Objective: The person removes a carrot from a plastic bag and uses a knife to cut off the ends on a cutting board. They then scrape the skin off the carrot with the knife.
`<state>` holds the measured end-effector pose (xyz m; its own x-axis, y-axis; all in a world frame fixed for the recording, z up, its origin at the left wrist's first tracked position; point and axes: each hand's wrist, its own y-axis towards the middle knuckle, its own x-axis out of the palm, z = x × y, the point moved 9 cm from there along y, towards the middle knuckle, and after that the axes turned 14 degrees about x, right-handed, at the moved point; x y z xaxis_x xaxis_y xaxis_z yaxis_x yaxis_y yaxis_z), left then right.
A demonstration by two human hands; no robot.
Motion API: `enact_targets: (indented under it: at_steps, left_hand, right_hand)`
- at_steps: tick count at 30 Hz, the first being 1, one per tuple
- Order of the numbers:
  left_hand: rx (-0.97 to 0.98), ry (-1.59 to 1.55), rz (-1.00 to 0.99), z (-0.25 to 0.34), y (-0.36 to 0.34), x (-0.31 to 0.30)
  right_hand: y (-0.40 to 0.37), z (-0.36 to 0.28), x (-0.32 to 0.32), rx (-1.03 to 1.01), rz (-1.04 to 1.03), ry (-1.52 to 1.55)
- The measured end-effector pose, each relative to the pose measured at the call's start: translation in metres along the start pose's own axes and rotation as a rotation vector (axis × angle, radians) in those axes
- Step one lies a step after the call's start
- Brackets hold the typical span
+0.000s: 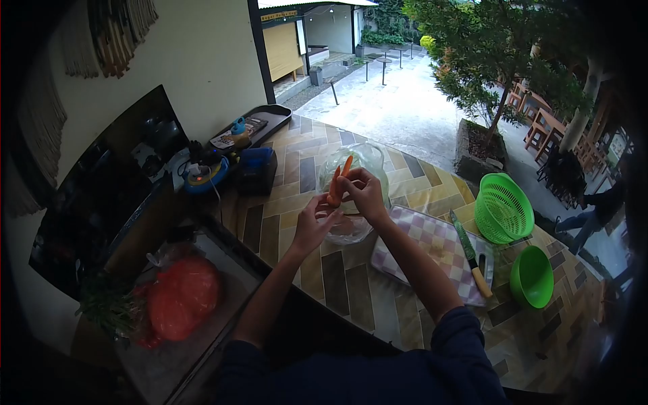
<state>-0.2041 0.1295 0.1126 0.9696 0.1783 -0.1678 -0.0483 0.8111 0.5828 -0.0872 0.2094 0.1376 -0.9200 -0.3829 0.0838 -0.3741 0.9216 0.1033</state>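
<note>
Over the table, my two hands meet around two slender orange carrots (335,183), their tips pointing up. My left hand (316,219) is closed at the lower end of the carrots, fingertips pressed on them. From the right, my right hand (363,192) pinches them with thumb and fingers. Directly behind and below the hands sits a clear plastic bag (351,233) with pale green contents. To the right, a checkered cutting board (432,236) lies on the table, and a knife (467,248) with a wooden handle rests on its right side.
A green perforated basket (503,208) and a green bowl (532,277) stand tilted at right. On the lower left surface are a red plastic bag (183,297) and leafy greens (108,307). A black tray (270,121) and dark box (255,170) sit at back left.
</note>
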Motion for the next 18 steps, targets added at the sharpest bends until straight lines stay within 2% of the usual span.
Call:
enact_targets:
  at_steps: [4, 6, 9, 14, 18]
  left_hand:
    - [-0.071, -0.345, -0.004, -0.007, 0.001, 0.024]
    - [-0.085, -0.423, -0.012, -0.005, 0.001, 0.037]
    - [-0.154, -0.514, 0.037, 0.005, 0.001, 0.058]
    - [-0.226, -0.780, 0.096, 0.006, 0.002, 0.115]
    - [-0.280, -0.911, 0.148, 0.011, -0.002, 0.167]
  right_hand:
    - [-0.015, -0.007, -0.022, 0.073, 0.024, 0.060]
    - [-0.029, -0.016, -0.039, 0.065, 0.101, 0.132]
    - [-0.047, -0.019, -0.062, 0.110, 0.039, 0.263]
    - [-0.082, 0.007, -0.114, 0.184, 0.138, 0.525]
    - [-0.115, 0.025, -0.149, 0.164, 0.210, 0.585]
